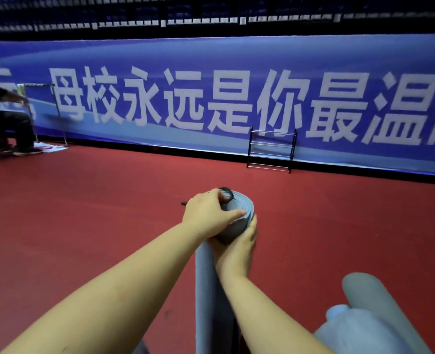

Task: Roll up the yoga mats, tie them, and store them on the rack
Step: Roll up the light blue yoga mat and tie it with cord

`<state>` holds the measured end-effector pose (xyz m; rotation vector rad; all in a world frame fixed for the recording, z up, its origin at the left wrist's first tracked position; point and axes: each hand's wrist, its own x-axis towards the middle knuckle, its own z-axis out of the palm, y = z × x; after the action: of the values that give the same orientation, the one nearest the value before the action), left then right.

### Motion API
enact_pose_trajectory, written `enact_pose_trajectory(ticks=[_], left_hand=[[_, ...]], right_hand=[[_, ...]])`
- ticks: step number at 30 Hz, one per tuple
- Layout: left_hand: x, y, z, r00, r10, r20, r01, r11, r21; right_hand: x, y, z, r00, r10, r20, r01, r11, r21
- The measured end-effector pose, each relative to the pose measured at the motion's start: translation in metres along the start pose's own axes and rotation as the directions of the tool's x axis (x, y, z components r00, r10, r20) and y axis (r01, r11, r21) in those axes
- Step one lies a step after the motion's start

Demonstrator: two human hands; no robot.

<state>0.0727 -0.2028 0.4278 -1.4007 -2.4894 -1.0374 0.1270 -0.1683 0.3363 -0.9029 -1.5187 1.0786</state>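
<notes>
While held upright over the red floor (pixel 83 213), rolled grey yoga mat (pixel 233 221) clasped near its top: left hand (pixel 206 215) grip curled round roll and pinching black tie cord (pixel 226 194); right hand (pixel 242 244) grip wrapped just below. Rack (pixel 271 149) well apart, against blue banner (pixel 211 98). Second rolled mat (pixel 379 310) lower right.

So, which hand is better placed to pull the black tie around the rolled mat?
Probably the left hand: it grips the rolled grey mat at its top, fingers at the black tie. The right hand holds the roll lower down.
</notes>
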Motion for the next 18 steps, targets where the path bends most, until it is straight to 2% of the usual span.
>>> enact_pose_trajectory(ticks=[2, 4, 7, 10, 15, 18], left_hand=[[-0.002, 0.003, 0.003, 1.000, -0.001, 0.001, 0.001, 0.999, 0.038], [-0.003, 0.002, 0.004, 1.000, -0.028, 0.006, 0.028, 1.000, 0.007], [-0.006, 0.002, 0.003, 0.999, -0.033, 0.012, 0.033, 0.997, -0.076], [-0.009, 0.006, 0.004, 1.000, 0.021, 0.015, -0.021, 1.000, -0.006], [-0.004, 0.000, 0.001, 0.999, 0.038, 0.009, -0.038, 0.997, 0.060], [-0.004, -0.008, -0.005, 0.999, 0.035, 0.041, -0.034, 0.999, -0.024]], right_hand=[[-0.004, 0.005, -0.006, 0.995, -0.026, 0.101, 0.035, 0.996, -0.087], [-0.010, 0.008, -0.010, 0.986, -0.032, 0.164, 0.052, 0.991, -0.120], [-0.019, 0.006, -0.011, 0.988, -0.083, 0.134, 0.094, 0.992, -0.080], [-0.023, 0.003, -0.018, 0.985, -0.084, 0.153, 0.092, 0.995, -0.047], [-0.013, 0.003, -0.040, 0.955, -0.125, 0.267, 0.139, 0.990, -0.033], [0.009, -0.007, -0.049, 0.965, -0.187, 0.182, 0.190, 0.982, 0.002]])
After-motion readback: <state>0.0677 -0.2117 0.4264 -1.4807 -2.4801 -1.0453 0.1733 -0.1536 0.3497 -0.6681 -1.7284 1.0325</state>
